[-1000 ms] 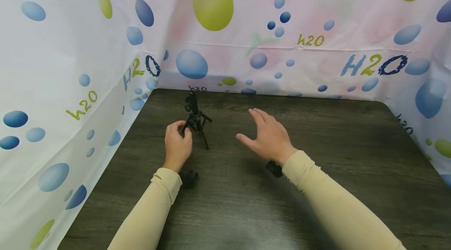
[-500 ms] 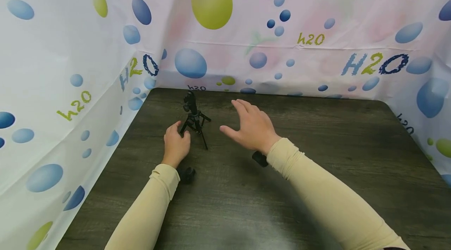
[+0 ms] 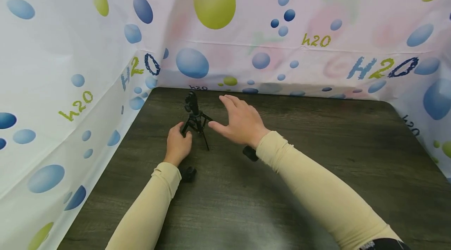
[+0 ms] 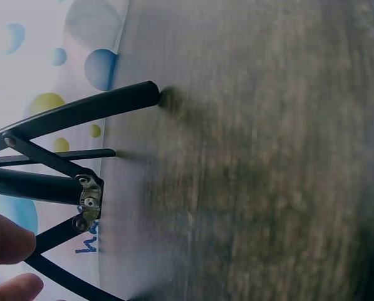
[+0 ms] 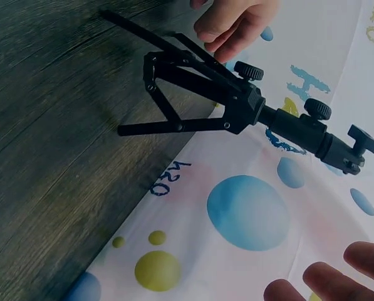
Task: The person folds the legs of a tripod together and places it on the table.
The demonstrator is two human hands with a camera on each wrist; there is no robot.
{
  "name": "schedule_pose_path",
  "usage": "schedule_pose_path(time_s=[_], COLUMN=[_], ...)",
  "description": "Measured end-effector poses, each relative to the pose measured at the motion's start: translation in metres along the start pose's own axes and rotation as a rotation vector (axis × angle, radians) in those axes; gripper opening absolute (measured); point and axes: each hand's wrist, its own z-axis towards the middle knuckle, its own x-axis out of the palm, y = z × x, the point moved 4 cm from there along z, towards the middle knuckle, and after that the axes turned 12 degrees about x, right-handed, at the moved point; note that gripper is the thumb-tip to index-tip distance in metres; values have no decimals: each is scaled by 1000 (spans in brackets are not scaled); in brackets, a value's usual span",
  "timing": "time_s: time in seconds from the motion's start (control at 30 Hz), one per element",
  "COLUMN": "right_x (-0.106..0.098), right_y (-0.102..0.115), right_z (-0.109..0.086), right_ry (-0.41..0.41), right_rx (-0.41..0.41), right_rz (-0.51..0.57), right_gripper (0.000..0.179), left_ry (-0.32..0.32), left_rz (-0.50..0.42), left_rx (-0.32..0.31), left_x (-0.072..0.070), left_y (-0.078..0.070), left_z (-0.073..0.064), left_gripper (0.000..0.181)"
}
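A small black tripod [image 3: 193,106] stands upright on three spread legs at the table's back left. My left hand [image 3: 177,145] pinches its near left leg between thumb and fingers; in the left wrist view two fingertips [image 4: 11,241] lie against that leg by the metal brace joint. To the tripod's right, my right hand [image 3: 243,122] hovers with fingers extended and thumb apart, holding nothing. The right wrist view shows the whole tripod [image 5: 237,103] with its knobs and head, my right fingertips [image 5: 331,282] clear of it.
The dark wooden table [image 3: 317,156] is enclosed by a white curtain [image 3: 303,11] with blue and green dots at the back and sides. Black wrist cameras sit beneath both wrists, the left one [image 3: 189,173] close to the tabletop.
My right hand has moved left and slightly farther back, nearer the tripod. The left hand and the tripod have stayed in place.
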Motion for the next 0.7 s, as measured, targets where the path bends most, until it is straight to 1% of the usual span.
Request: schedule_pose_path(time_s=[0.2,0.4,0.7], right_x=[4,6,9], right_y=[10,17,34], right_z=[6,12,23], right_ry=[24,64,98], right_rx=[-24,-43,-93], right_rz=[57,117,110], right_gripper=[78,76,73], left_ry=[-11,-13,-9], left_rz=[10,10,5], left_rx=[10,24,32], left_x=[1,1,1], left_y=[3,5,6], left_z=[3,3,3], left_gripper=[50,49,49])
